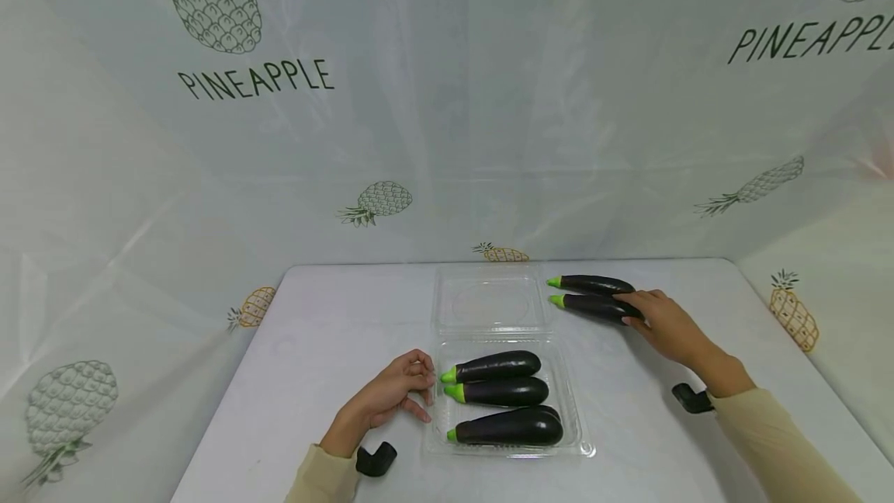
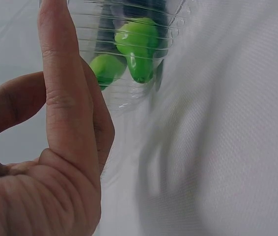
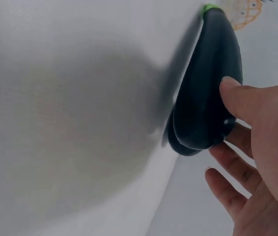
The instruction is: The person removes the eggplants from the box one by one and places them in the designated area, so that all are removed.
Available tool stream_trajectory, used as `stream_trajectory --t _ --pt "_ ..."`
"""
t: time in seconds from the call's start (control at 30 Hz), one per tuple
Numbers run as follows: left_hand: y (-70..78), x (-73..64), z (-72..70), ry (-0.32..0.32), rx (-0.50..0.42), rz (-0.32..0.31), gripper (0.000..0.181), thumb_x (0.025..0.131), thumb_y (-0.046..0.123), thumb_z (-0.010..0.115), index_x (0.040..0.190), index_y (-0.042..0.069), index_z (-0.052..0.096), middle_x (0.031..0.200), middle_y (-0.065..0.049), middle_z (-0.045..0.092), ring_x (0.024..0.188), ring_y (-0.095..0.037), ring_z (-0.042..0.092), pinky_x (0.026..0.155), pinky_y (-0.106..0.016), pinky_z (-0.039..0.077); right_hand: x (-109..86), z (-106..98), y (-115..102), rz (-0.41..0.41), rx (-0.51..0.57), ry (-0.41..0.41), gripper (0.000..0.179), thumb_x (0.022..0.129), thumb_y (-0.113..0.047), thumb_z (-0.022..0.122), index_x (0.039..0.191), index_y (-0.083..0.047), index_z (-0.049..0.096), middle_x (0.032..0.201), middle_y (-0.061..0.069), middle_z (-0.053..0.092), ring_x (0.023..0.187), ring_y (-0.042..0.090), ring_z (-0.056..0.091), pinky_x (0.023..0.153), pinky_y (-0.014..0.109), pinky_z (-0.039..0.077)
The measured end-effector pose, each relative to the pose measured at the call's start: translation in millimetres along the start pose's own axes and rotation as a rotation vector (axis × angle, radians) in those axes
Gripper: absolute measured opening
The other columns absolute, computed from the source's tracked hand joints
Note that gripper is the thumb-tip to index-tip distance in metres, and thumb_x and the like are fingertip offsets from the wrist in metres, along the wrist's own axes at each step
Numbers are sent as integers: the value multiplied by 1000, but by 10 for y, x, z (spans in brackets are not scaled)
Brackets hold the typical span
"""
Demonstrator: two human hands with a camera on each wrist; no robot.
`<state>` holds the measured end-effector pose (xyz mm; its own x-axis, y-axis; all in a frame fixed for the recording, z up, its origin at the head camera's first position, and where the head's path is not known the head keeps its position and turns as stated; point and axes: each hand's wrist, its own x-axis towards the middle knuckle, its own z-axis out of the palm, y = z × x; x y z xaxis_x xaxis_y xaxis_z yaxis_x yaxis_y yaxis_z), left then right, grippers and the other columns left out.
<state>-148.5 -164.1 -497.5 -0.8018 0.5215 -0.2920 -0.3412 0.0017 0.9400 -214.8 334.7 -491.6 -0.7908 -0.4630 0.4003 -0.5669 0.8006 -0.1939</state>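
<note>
My right hand (image 1: 660, 322) holds the thick end of a dark eggplant (image 1: 594, 306) with a green stem end, thumb on one side and fingers on the other. Right behind it lies a second eggplant (image 1: 597, 284); in the right wrist view the held eggplant (image 3: 205, 88) largely covers it. A clear plastic clamshell box (image 1: 569, 394) stands open, with several eggplants (image 1: 513, 427) lying side by side in its base, stems to the left. Fingers loosely bent, my left hand (image 1: 400, 388) is at the box's left edge; whether it touches the rim I cannot tell.
The clear lid (image 1: 492, 301) lies flat behind the base. Black wrist-worn pieces show at the left wrist (image 1: 375, 459) and right wrist (image 1: 691, 398). The white table (image 1: 335, 317) ends at a pineapple-printed sheet (image 1: 447, 115) rising behind it.
</note>
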Motion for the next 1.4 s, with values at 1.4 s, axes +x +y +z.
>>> stream_trajectory --t 1.4 --pt "-2 39 -16 3 -23 -8 16 105 1 56 117 -1 45 88 -3 56 75 -17 61 59 -32 65 144 -157 -797 -188 -34 78 52 74 -2 93 122 -3 72 118 12 70 109 36 66 86 56 60"
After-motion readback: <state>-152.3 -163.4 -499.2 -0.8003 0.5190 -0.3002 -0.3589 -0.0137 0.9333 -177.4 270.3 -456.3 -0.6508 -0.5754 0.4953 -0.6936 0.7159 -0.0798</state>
